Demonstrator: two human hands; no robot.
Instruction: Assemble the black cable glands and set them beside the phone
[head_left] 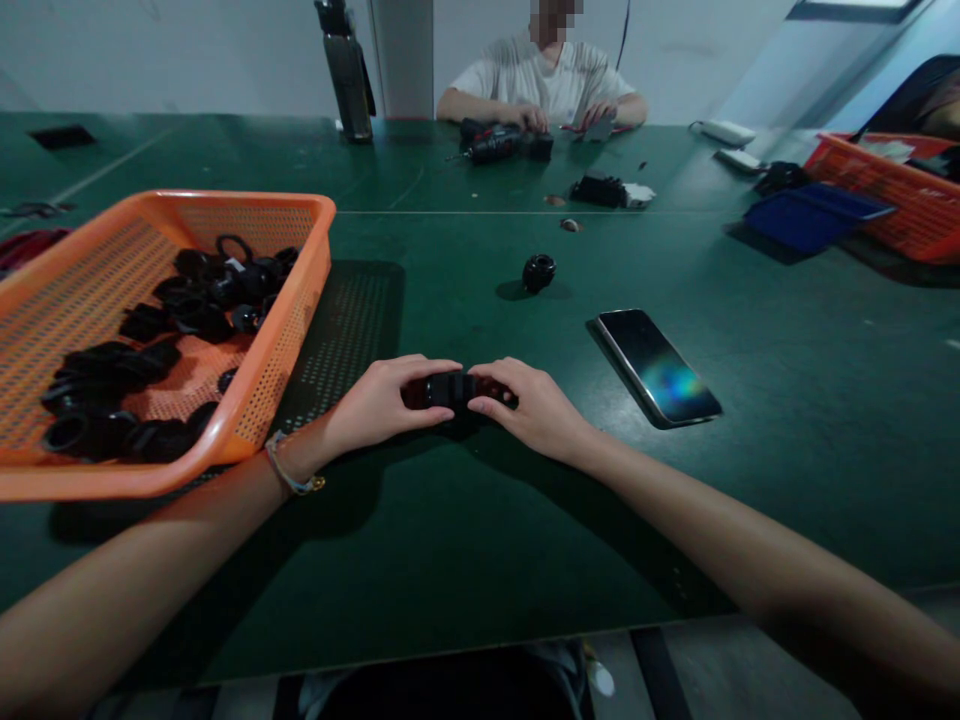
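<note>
A ribbed black plastic fitting point(452, 389) is clamped between left hand point(375, 404) and right hand point(536, 408) on the green bench point(465, 520). Left of the grip stands an orange mesh plastic basket point(285, 340); right, a dark smartphone point(658, 366).

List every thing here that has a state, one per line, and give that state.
left hand: closed on the black part
right hand: closed on the same part
black part: held between both hands, low over the table
orange basket: holds loose black parts, tilted
phone: flat, screen lit
lone black part: alone on the table
blue tray: lying flat
</note>
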